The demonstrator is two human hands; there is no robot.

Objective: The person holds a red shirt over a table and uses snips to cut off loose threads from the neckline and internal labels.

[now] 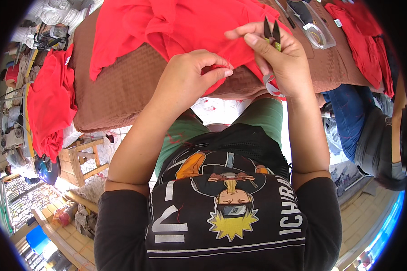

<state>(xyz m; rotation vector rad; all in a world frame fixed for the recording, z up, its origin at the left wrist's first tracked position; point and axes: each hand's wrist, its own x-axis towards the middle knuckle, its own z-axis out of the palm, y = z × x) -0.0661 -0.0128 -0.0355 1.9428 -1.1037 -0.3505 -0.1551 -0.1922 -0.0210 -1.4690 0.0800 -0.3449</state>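
Pinched between the fingertips of my left hand (192, 72) is the edge of a red garment (190, 22), which spreads over the far part of the table. My right hand (285, 61), just to the right, is closed around a small pair of thread snips (272, 32). Their dark blades point up and away, and a bit of yellow-green handle shows by the fingers. A looped pale strip (270, 85) hangs beneath that hand; I cannot tell what it is fixed to. The right index finger is stretched out over the red cloth.
A brown quilted cover (122, 90) lies over the table. At the far right are a clear plastic tray (323, 34) with a roll in it and more red garments (364, 49). Another red garment (52, 104) hangs at the left, above a wooden stool (74, 167). Someone in blue jeans (348, 108) sits at the right.
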